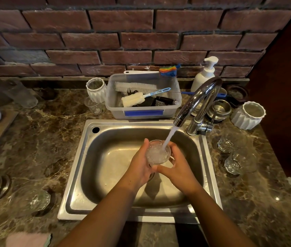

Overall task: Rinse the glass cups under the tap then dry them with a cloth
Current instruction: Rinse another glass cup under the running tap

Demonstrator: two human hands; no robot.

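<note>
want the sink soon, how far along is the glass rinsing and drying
Done: nothing certain; whether the two glass cups right of the sink or the lone glass cup left of it are rinsed cannot be told. In hand: the left hand and right hand hold a glass cup under the running tap. Left: all drying; the pink cloth lies untouched at the front edge of the counter.

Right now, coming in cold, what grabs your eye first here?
Dead centre over the steel sink, the left hand and right hand hold a glass cup under the stream from the tap. Behind it sits a clear tub of brushes against the brick wall. Two more glasses sit on the counter right of the sink.
</note>
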